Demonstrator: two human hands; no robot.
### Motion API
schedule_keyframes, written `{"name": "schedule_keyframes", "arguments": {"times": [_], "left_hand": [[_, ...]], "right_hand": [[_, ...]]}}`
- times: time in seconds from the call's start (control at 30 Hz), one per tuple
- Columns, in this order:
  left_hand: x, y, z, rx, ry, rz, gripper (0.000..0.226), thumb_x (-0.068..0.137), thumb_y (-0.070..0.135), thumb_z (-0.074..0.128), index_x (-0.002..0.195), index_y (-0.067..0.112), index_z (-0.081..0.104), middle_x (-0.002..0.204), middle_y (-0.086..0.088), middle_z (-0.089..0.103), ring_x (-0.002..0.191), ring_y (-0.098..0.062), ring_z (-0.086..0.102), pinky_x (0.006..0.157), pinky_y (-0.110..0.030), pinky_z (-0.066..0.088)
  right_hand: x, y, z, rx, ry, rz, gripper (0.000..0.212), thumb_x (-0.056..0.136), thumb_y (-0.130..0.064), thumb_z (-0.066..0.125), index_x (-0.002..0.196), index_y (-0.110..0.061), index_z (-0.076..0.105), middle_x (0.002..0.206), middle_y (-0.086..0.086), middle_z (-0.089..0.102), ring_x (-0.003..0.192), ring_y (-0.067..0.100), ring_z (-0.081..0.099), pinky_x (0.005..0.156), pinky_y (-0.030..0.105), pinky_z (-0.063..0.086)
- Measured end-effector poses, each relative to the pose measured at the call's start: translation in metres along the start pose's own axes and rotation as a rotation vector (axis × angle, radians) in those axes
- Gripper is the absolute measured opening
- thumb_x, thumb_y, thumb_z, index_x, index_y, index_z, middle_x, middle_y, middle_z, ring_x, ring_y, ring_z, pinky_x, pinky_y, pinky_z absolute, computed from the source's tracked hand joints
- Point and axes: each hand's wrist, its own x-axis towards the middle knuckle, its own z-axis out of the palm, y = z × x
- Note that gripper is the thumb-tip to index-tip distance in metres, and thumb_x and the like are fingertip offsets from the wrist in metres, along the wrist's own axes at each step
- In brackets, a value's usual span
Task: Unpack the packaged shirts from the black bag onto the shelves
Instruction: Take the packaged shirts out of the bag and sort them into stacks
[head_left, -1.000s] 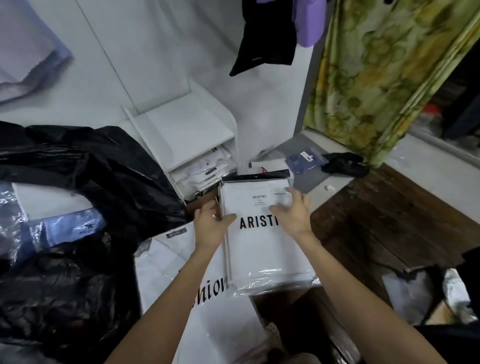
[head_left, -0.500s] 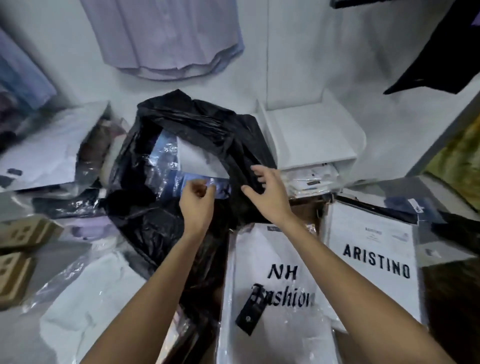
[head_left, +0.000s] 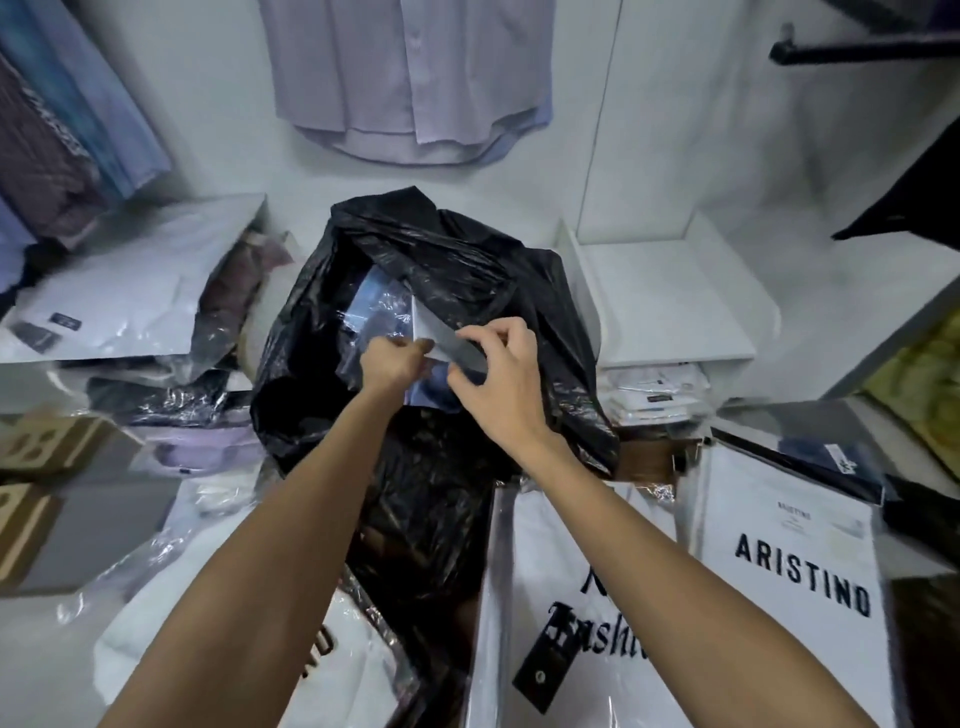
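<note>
The black bag (head_left: 462, 270) stands open in the middle of the floor. A blue packaged shirt (head_left: 382, 306) in clear plastic sticks out of its mouth. My left hand (head_left: 392, 364) grips the lower edge of that package. My right hand (head_left: 501, 376) pinches the same package beside it, at its white and grey insert. A white ARISTINO package (head_left: 795, 566) lies at the right, and a white NH Fashion package (head_left: 576, 613) lies beside it. The white shelf unit (head_left: 670, 301) stands at the right of the bag, with folded packaged shirts (head_left: 657, 395) in its lower compartment.
Shirts hang on the wall above: a lilac one (head_left: 410, 78) in the middle, several at the left (head_left: 62, 119). More wrapped garments (head_left: 119, 301) lie on a low shelf at the left. Cardboard boxes (head_left: 47, 493) sit at the lower left. A dark rail (head_left: 857, 49) juts in from the top right.
I let go of the ARISTINO package at the right and turned left to the black bag. Both hands reached into its mouth and took hold of the blue package.
</note>
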Motion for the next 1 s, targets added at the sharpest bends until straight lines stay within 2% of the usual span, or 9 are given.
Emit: {"name": "schedule_keyframes", "arguments": {"times": [0.13, 0.27, 0.4, 0.57, 0.63, 0.73, 0.83, 0.9, 1.0], "left_hand": [[-0.031, 0.022, -0.026, -0.094, 0.042, 0.062, 0.021, 0.078, 0.025, 0.071, 0.069, 0.006, 0.069, 0.06, -0.009, 0.069, 0.059, -0.023, 0.064, 0.075, -0.039, 0.059], [-0.069, 0.05, -0.064, -0.164, 0.028, 0.156, 0.022, 0.075, 0.025, 0.066, 0.072, 0.003, 0.061, 0.064, -0.017, 0.064, 0.039, -0.019, 0.052, 0.046, -0.026, 0.04], [-0.104, 0.075, -0.103, -0.249, 0.066, 0.317, 0.022, 0.086, 0.024, 0.062, 0.073, 0.007, 0.061, 0.059, -0.006, 0.066, 0.054, -0.022, 0.059, 0.062, -0.032, 0.044], [-0.101, 0.075, -0.143, -0.249, 0.183, 0.27, 0.037, 0.095, 0.056, 0.056, 0.106, 0.022, 0.066, 0.105, 0.004, 0.069, 0.093, -0.015, 0.062, 0.077, -0.031, 0.046], [-0.096, 0.063, -0.151, -0.15, 0.23, 0.233, 0.057, 0.084, 0.052, 0.074, 0.128, 0.019, 0.058, 0.117, 0.005, 0.064, 0.104, -0.015, 0.061, 0.084, -0.032, 0.048], [-0.096, 0.049, -0.15, -0.101, 0.106, 0.225, 0.094, 0.076, 0.047, 0.086, 0.153, 0.017, 0.041, 0.146, 0.005, 0.055, 0.128, -0.012, 0.057, 0.106, -0.033, 0.049], [-0.104, 0.05, -0.135, -0.071, -0.11, 0.303, 0.057, 0.088, 0.031, 0.081, 0.137, 0.016, 0.058, 0.133, 0.0, 0.069, 0.114, -0.011, 0.07, 0.094, -0.028, 0.059], [-0.107, 0.05, -0.125, -0.027, -0.179, 0.363, 0.033, 0.09, 0.021, 0.078, 0.122, 0.017, 0.068, 0.119, -0.003, 0.076, 0.107, -0.019, 0.074, 0.098, -0.045, 0.058], [-0.115, 0.063, -0.114, 0.046, -0.193, 0.42, 0.033, 0.088, 0.023, 0.08, 0.119, 0.016, 0.07, 0.109, -0.006, 0.079, 0.098, -0.028, 0.077, 0.091, -0.055, 0.06]], "right_hand": [[0.0, -0.013, 0.009, -0.137, 0.061, -0.089, 0.046, 0.079, -0.024, 0.079, 0.123, -0.017, 0.067, 0.134, 0.01, 0.047, 0.123, 0.028, 0.042, 0.108, 0.036, 0.04], [0.005, -0.029, 0.034, -0.023, -0.227, -0.018, 0.076, 0.081, -0.026, 0.084, 0.146, -0.01, 0.048, 0.142, 0.009, 0.049, 0.13, 0.028, 0.047, 0.108, 0.042, 0.045], [0.008, -0.04, 0.041, 0.103, -0.166, 0.022, 0.043, 0.1, -0.012, 0.062, 0.142, -0.018, 0.058, 0.128, 0.003, 0.067, 0.108, 0.021, 0.064, 0.092, 0.039, 0.054], [0.037, -0.072, 0.007, 0.336, -0.135, 0.079, 0.027, 0.1, -0.03, 0.065, 0.122, -0.017, 0.073, 0.101, -0.003, 0.076, 0.093, 0.011, 0.069, 0.079, 0.026, 0.051], [0.047, -0.079, -0.013, 0.469, -0.104, 0.117, 0.027, 0.098, -0.027, 0.068, 0.121, -0.012, 0.073, 0.104, -0.003, 0.075, 0.098, 0.01, 0.069, 0.083, 0.023, 0.05], [0.056, -0.079, -0.041, 0.746, -0.07, 0.229, 0.013, 0.099, -0.019, 0.068, 0.111, -0.021, 0.072, 0.101, -0.011, 0.076, 0.093, 0.002, 0.072, 0.08, 0.019, 0.055], [0.057, -0.071, -0.064, 0.844, -0.078, 0.302, 0.009, 0.1, -0.021, 0.067, 0.107, -0.027, 0.07, 0.101, -0.013, 0.077, 0.097, 0.003, 0.073, 0.086, 0.026, 0.058], [0.055, -0.062, -0.076, 0.825, -0.085, 0.328, 0.015, 0.099, -0.024, 0.068, 0.114, -0.025, 0.068, 0.105, -0.011, 0.076, 0.103, 0.008, 0.073, 0.091, 0.03, 0.059], [0.051, -0.046, -0.092, 0.711, 0.041, 0.33, 0.053, 0.094, -0.024, 0.075, 0.14, -0.026, 0.05, 0.115, -0.013, 0.069, 0.098, -0.004, 0.069, 0.087, 0.022, 0.059]]}}
